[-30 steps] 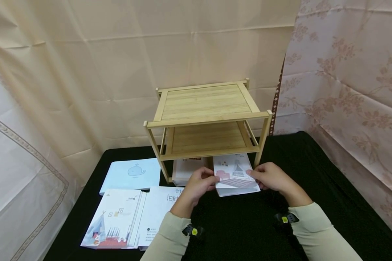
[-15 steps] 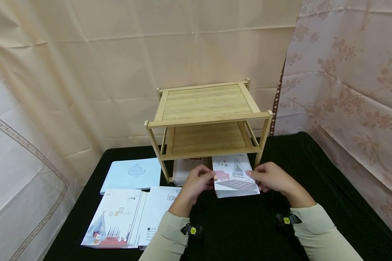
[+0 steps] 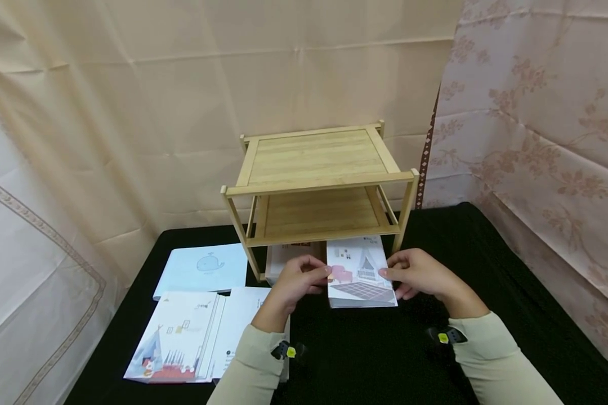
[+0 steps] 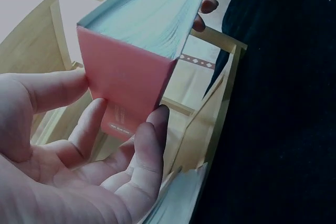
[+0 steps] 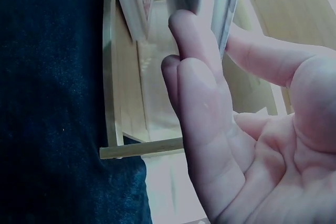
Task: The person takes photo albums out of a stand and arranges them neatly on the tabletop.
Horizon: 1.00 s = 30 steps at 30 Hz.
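Observation:
A thick book (image 3: 362, 273) with a tent, a pink sofa and a barcode on its white cover is held between both hands. Its far end reaches under the lower board of the wooden shelf rack (image 3: 319, 157). My left hand (image 3: 299, 281) grips the book's left side; in the left wrist view, thumb and fingers sit round its pink spine (image 4: 126, 72). On the opposite side, my right hand (image 3: 418, 275) pinches the page edge, thumb on top and fingers beneath. Another book (image 3: 289, 259) lies at the bottom of the rack, left of the held one.
Left of the rack lies a pale blue book (image 3: 202, 270) with a whale drawing. In front of it are a white book (image 3: 174, 337) with a tent picture and another white book (image 3: 235, 320), partly hidden by the left forearm. Dark cloth (image 3: 365, 360) covers the table; curtains (image 3: 284, 84) hang behind.
The held book has shifted slightly left and levelled, its near end now straighter to the rack. Both hands have moved with it and keep their hold.

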{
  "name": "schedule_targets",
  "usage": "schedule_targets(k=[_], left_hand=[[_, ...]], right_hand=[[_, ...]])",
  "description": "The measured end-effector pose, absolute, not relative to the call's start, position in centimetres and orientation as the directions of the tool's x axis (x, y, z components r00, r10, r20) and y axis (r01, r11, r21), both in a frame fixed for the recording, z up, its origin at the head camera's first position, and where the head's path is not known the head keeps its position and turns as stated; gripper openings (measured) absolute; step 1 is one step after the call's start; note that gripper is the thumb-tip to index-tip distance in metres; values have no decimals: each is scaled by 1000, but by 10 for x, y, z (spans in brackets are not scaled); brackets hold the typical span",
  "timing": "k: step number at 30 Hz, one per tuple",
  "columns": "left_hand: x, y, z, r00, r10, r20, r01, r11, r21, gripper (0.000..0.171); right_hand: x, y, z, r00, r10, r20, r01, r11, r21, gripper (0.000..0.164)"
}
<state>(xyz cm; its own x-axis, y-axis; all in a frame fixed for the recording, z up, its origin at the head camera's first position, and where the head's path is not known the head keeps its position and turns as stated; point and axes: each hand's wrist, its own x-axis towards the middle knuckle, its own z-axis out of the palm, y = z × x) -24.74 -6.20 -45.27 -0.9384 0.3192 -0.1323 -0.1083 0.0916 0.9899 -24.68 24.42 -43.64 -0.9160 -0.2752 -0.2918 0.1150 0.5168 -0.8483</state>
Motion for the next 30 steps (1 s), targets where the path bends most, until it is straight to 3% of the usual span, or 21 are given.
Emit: schedule_targets(k=[30], left_hand=[[-238, -87, -449, -883, 411, -226, -147, 214, 966, 26]], right_hand=[[-240, 237, -436, -874, -358, -329, 97, 536, -839, 50]])
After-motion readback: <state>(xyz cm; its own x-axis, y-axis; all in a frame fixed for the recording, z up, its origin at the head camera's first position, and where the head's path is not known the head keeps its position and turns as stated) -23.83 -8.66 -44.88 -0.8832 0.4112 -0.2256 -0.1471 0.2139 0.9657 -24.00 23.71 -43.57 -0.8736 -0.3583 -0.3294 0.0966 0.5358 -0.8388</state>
